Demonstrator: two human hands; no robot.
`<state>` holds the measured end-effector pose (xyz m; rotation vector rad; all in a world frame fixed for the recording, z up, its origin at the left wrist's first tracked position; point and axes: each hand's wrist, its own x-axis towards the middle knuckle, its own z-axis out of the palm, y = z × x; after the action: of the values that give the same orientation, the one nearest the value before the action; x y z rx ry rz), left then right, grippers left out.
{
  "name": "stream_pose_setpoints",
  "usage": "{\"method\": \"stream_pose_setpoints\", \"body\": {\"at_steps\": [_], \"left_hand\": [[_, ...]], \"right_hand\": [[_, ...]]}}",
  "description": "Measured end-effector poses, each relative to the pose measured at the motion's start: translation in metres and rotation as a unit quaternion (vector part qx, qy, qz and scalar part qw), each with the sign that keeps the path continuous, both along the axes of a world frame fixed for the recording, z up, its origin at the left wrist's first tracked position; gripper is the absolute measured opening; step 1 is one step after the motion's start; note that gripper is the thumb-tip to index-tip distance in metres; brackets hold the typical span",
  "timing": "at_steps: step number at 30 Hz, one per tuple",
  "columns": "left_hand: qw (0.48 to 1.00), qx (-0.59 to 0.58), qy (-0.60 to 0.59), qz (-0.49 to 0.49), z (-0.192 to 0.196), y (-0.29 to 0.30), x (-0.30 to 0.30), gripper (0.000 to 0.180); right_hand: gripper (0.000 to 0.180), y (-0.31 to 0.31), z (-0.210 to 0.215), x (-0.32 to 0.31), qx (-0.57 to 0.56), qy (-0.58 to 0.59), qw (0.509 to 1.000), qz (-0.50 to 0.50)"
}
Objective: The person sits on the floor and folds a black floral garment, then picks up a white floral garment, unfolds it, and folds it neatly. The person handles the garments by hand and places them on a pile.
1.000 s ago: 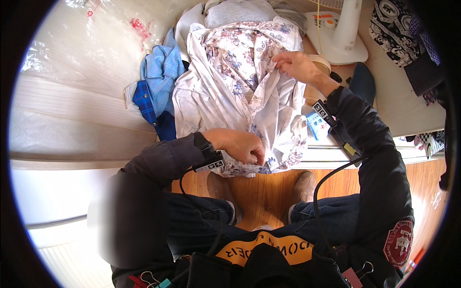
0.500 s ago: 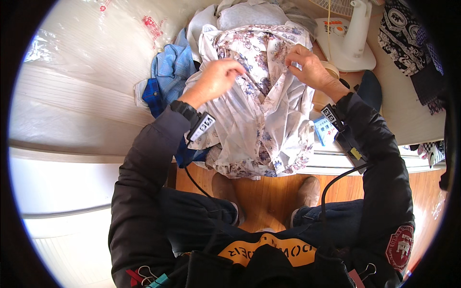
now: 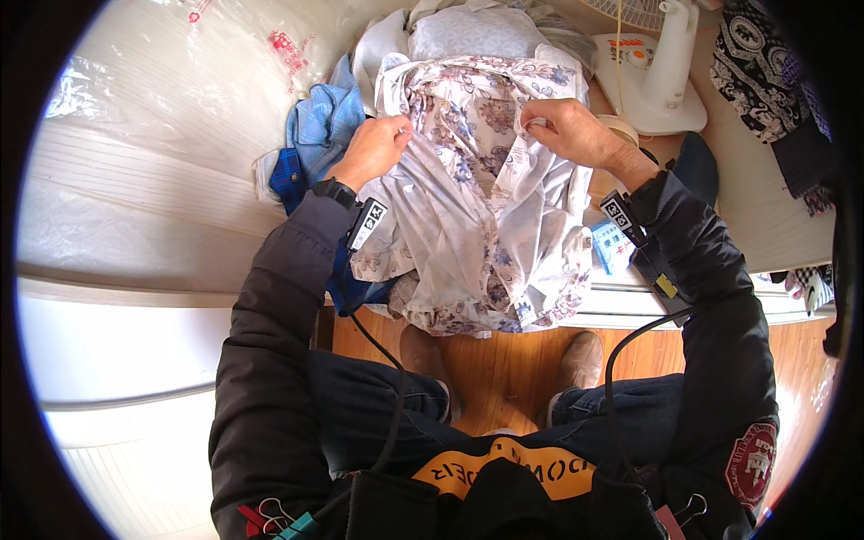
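A white floral shirt lies spread over a heap of clothes, its lower part hanging over the near edge of the surface. My left hand pinches the shirt's fabric at its left side. My right hand pinches the shirt's front edge on the right. Both hands hold the upper part of the garment apart, roughly level with each other.
A blue checked garment lies left of the shirt, a pale quilted one behind it. A white standing fan base sits at the back right. Clear plastic wrapping covers the white surface at left. Dark patterned cloth lies far right.
My left hand rose from the shirt's lower hem up to its upper left side and took hold there. My right hand stayed on the right edge. The shirt now lies more spread open.
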<state>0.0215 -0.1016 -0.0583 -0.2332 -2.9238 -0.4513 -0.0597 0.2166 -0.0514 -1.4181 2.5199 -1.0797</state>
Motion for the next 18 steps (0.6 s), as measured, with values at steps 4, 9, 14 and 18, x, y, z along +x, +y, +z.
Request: {"method": "stream_pose_setpoints", "body": {"at_steps": [4, 9, 14, 18], "left_hand": [[0.999, -0.023, 0.048, 0.011, 0.000, 0.015, 0.000, 0.014], [0.973, -0.130, 0.167, -0.092, 0.000, 0.018, -0.006, 0.013], [0.981, -0.162, 0.059, -0.092, -0.002, 0.006, -0.002, 0.013], [0.995, -0.098, -0.003, -0.021, -0.006, 0.004, 0.002, 0.018]], "right_hand": [[0.014, -0.002, -0.005, -0.003, 0.024, 0.001, 1.000, 0.000], [0.014, -0.003, -0.005, -0.002, -0.016, 0.007, 0.999, 0.036], [0.013, 0.001, -0.007, 0.000, -0.016, -0.026, 0.999, 0.015], [0.014, 0.003, -0.010, -0.002, -0.020, -0.006, 1.000, 0.021]]}}
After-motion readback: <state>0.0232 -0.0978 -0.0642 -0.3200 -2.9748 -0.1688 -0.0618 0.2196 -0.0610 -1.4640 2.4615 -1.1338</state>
